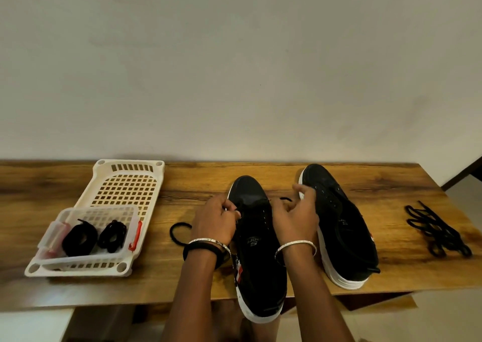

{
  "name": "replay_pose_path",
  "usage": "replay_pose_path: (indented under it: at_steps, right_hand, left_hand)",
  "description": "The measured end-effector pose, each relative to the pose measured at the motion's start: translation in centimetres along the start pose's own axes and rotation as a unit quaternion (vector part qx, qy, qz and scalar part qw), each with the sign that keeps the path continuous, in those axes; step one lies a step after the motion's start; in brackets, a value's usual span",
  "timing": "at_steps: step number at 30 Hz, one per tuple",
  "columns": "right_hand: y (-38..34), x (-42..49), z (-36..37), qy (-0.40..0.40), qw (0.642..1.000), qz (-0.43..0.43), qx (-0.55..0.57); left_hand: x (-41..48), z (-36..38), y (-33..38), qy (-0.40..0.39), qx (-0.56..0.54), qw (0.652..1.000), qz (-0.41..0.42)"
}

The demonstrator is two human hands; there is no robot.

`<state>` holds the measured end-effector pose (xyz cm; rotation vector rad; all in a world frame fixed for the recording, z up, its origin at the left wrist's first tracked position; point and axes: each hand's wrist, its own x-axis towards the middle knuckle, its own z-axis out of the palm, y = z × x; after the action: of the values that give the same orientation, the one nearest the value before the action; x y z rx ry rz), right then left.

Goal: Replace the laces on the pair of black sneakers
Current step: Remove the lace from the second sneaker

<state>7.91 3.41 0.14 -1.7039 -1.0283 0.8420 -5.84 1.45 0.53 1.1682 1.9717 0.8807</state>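
Two black sneakers with white soles stand on the wooden table point(287, 174). The near sneaker point(258, 258) lies between my hands, its heel past the table's front edge. My left hand point(216, 221) pinches a black lace point(177, 233) at the sneaker's left eyelets; the lace loops out to the left on the table. My right hand point(297, 213) grips the lace's other end point(285, 199) at the right eyelets. The second sneaker point(341, 219) stands to the right with bare eyelets. A loose pile of black laces point(435, 233) lies at the far right.
A white perforated tray point(125, 182) sits at the left. Inside it a small clear basket point(99, 216) holds two coiled black laces point(80, 240). A plain wall rises behind the table. The table's right end is near the lace pile.
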Motion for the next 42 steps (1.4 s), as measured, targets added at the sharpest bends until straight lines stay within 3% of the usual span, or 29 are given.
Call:
replay_pose_path:
  at_steps: [3,6,9,12,15,17,19,21,23,26,29,32,34,36,39,42]
  right_hand:
    - [-0.1,-0.4,1.0,-0.111,0.964,-0.187,-0.152]
    - [0.7,-0.7,2.0,-0.169,0.896,-0.241,-0.331]
    - [1.0,-0.9,2.5,-0.140,0.916,-0.238,-0.293]
    - [1.6,-0.3,2.7,-0.085,0.964,-0.180,-0.177]
    - [1.7,0.5,2.2,-0.015,1.000,-0.003,0.013]
    - [1.6,1.1,1.3,0.012,0.977,0.146,0.155]
    - [1.4,1.1,0.4,0.019,0.961,0.212,0.178]
    - [1.3,0.8,0.0,0.031,0.984,0.157,0.074]
    - [0.9,0.4,0.0,0.029,0.999,0.009,-0.035]
    - [0.1,-0.2,0.7,-0.087,0.963,-0.185,-0.174]
    - [0.6,-1.0,1.8,-0.178,0.892,-0.246,-0.334]
    - [1.0,-1.2,2.4,-0.153,0.910,-0.243,-0.298]
    - [1.4,-0.7,2.6,-0.116,0.954,-0.193,-0.196]
    - [1.5,0.0,2.5,-0.065,0.995,-0.072,-0.040]
    - [1.6,1.3,1.3,0.012,0.977,0.146,0.153]
    - [2.0,2.0,0.1,0.050,0.962,0.229,0.138]
  left_hand:
    - [0.1,0.2,-0.1,0.003,0.004,1.000,0.002]
    - [0.1,0.4,0.0,0.009,-0.003,1.000,0.000]
    - [0.1,0.5,-0.2,0.012,-0.012,1.000,-0.005]
    - [0.0,0.5,-0.1,0.015,-0.020,1.000,-0.005]
    - [-0.1,0.5,-0.2,0.016,-0.024,1.000,-0.007]
    - [-0.2,0.5,-0.1,0.013,-0.031,0.999,-0.009]
    - [-0.3,0.4,0.0,0.008,-0.040,0.999,-0.010]
    - [-0.4,0.2,0.1,0.005,-0.038,0.999,-0.009]
    - [-0.3,0.2,0.1,0.003,-0.039,0.999,-0.010]
    - [-0.4,0.3,0.2,0.004,-0.034,0.999,-0.013]
    - [-0.4,0.3,0.1,0.007,-0.033,0.999,-0.012]
    - [-0.3,0.3,0.0,0.013,-0.033,0.999,-0.014]
    - [-0.3,0.3,-0.1,0.014,-0.039,0.999,-0.012]
    - [-0.4,0.4,-0.1,0.015,-0.048,0.999,-0.013]
    - [-0.4,0.4,-0.1,0.008,-0.060,0.998,-0.015]
    - [-0.4,0.4,-0.1,0.005,-0.060,0.998,-0.012]
